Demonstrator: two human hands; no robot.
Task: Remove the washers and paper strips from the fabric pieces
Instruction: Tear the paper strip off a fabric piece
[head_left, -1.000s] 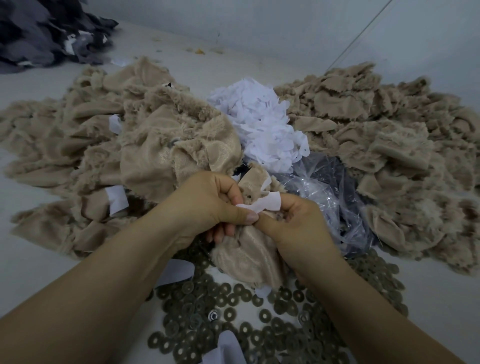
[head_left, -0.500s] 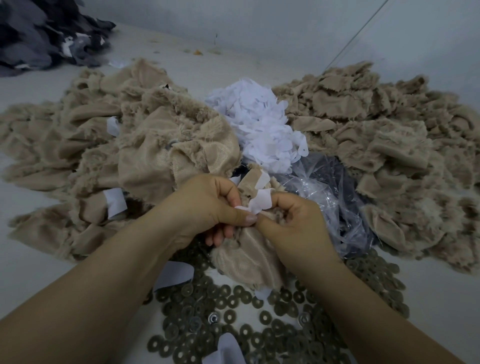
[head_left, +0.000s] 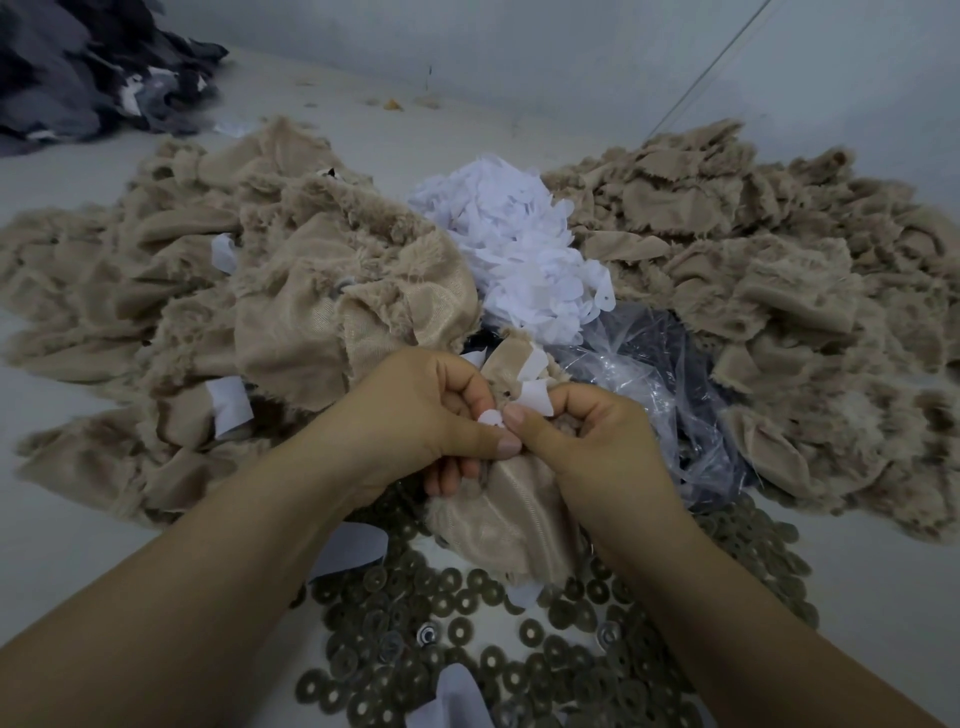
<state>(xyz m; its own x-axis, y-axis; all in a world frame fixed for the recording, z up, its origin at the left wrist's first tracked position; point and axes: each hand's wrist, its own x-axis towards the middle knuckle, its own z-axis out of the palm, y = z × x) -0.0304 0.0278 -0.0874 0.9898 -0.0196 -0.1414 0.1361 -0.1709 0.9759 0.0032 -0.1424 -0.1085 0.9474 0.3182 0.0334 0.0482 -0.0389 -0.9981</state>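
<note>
Both hands were locked together at the centre of the frame, thumbs touching. The left hand (head_left: 415, 415) curled its fingers round the beige fabric piece (head_left: 511, 519), thumb pressed flat along the top. The right hand (head_left: 592, 441) pinched the white paper strip (head_left: 535, 397) against that same piece. A second earlier the strip had stood out long and flat above the thumbs; now it was crumpled short, folded up between the fingertips, with a small white nub beside the left thumb. The hands themselves had hardly shifted.

The held fabric piece hung below the knuckles, smooth woven backing facing the camera with a faint sheen, furry pile at its edges. Scattered washers (head_left: 467, 660) covered the bottom centre of the frame, flat dull-bronze rings with round holes, a few brighter silver ones among them. Loose white strips lay among them at the bottom edge.

At centre left sat a big rumpled heap of fabric (head_left: 291, 291), plush and fuzzy, with white strips poking out of it. At upper right spread a pile of smaller ragged pieces (head_left: 753, 249) in the same beige. Between the two, upper centre, rose a mound of white paper strips (head_left: 514, 249), thin with rounded ends. Crinkled clear plastic (head_left: 649, 374) over something dark lay right of the hands. Dark grey cloth (head_left: 78, 62) was heaped at upper left on the pale surface (head_left: 67, 530)
</note>
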